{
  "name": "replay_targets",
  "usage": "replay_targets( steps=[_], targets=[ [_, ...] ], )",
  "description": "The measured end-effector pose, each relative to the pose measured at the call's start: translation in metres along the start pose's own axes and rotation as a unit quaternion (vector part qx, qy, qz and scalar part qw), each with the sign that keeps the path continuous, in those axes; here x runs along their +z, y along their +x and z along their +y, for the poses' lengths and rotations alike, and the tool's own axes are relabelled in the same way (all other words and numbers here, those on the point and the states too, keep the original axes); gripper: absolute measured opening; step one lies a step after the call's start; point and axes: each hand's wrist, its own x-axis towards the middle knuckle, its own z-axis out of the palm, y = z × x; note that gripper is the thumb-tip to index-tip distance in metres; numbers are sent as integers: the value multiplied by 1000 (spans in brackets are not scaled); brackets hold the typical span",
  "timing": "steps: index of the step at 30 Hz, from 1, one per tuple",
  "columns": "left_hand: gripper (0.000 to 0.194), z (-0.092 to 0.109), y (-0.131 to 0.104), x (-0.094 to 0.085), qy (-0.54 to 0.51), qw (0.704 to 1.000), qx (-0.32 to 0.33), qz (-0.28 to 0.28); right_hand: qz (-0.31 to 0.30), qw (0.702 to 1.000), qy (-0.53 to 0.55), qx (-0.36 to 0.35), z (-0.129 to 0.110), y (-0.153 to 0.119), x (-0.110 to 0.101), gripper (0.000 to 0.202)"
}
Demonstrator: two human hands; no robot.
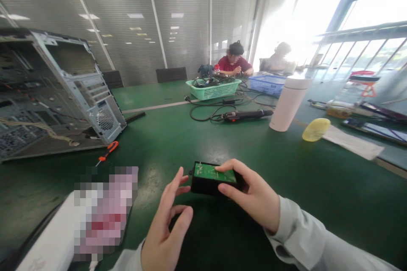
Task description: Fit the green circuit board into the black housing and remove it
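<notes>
A small black box with a green circuit board (212, 176) in its open top rests on the green table (178, 135). My right hand (251, 192) grips its right end, fingers over the board and thumb along the front side. My left hand (168, 224) hovers just left of the box with fingers spread, fingertips almost touching the box's left edge and holding nothing.
An open computer case (54, 93) lies at the left with an orange screwdriver (108, 151) before it. A white tumbler (288, 103), an electric screwdriver (246, 114), a yellow object (316, 129), and green (213, 89) and blue (267, 84) baskets sit farther back. Two people sit at the far end.
</notes>
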Motion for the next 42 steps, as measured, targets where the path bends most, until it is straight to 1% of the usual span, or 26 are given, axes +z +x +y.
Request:
replay_targets(
  steps=[1,2,3,5,7,10,12,15,18,20,25,27,29,30,31,32,34,36,38,39,40,42],
  targets=[
    [51,0,0,0,4,1000,3,6,11,996,-67,-63,-1,-2,-1,23],
    [49,0,1,1,8,1000,9,9,9,987,-116,-108,-2,-3,-1,22],
    [46,0,1,1,14,1000,15,10,-5,979,-150,-138,-3,-4,-2,25],
    [37,1,2,0,34,999,32,8,-40,966,-189,-174,-6,-7,-3,32],
    [26,3,4,-1,55,997,45,3,-63,956,-205,-200,-8,-8,-6,37],
    [19,5,5,-2,65,997,44,-10,-57,955,-212,-199,-10,-9,-9,42],
    [18,6,6,-1,57,997,37,-20,-46,961,-211,-175,-10,-8,-10,47],
    [17,6,6,-1,58,997,34,-29,-50,966,-211,-141,-11,-7,-11,50],
    [17,5,4,-1,104,993,63,-11,-52,968,-213,-126,-12,-6,-10,44],
    [17,6,2,-2,135,987,89,3,-45,968,-212,-125,-12,-7,-9,44],
    [23,10,-2,-3,199,970,141,17,-29,962,-222,-154,-11,-9,-8,46],
    [29,11,-2,-2,243,952,184,20,-25,955,-233,-181,-10,-9,-7,44],
    [41,11,-2,1,287,928,238,20,-26,945,-242,-217,-10,-9,-7,42],
    [47,12,-2,2,305,918,253,26,-29,940,-243,-236,-9,-9,-6,42],
    [49,12,-2,4,317,911,259,38,-33,936,-242,-253,-9,-9,-6,42],
    [46,13,-2,5,321,911,254,52,-38,933,-240,-267,-9,-9,-6,43],
    [33,16,-3,7,311,921,221,74,-45,930,-233,-282,-8,-9,-6,49],
    [28,19,-4,7,283,936,195,70,-46,934,-227,-273,-7,-8,-8,57],
    [30,20,-4,6,250,952,171,51,-45,943,-222,-244,-6,-7,-11,65],
    [30,19,-4,5,224,961,155,51,-42,949,-220,-222,-5,-7,-13,68],
    [30,17,-4,4,189,971,133,63,-39,955,-217,-198,-4,-6,-14,70],
    [30,9,-1,2,91,987,63,119,-30,964,-216,-152,-3,-6,-17,71]
  ],
)
